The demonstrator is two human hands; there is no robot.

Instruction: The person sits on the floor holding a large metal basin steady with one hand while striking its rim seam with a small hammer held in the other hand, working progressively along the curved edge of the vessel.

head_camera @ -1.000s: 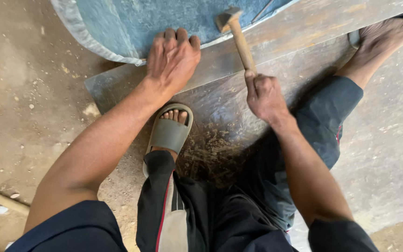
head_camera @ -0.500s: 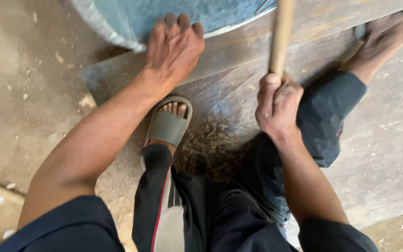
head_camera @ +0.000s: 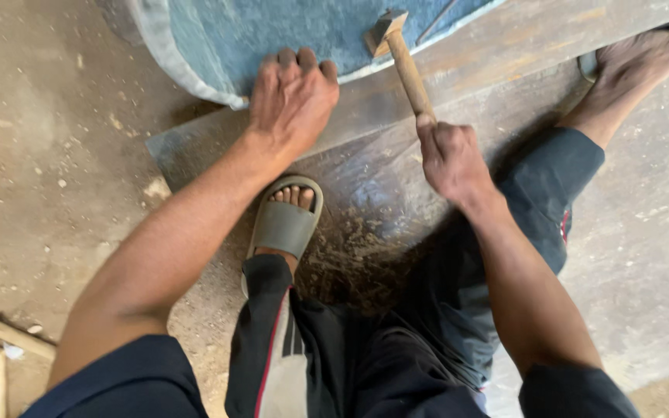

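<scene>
Head view: right hand point(head_camera: 451, 159) fists hammer point(head_camera: 400, 54), handle running near-right to far-left, head on blue sheet point(head_camera: 272, 31); left hand point(head_camera: 292, 97) spread flat.

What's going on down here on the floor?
A person sits low on a dusty floor, hammering a curved blue metal sheet. The left hand presses flat on the sheet's pale edge, which lies on a dark metal plate. The right hand grips the wooden handle of a hammer, its head down on the sheet. A foot in a grey sandal rests on the plate.
</scene>
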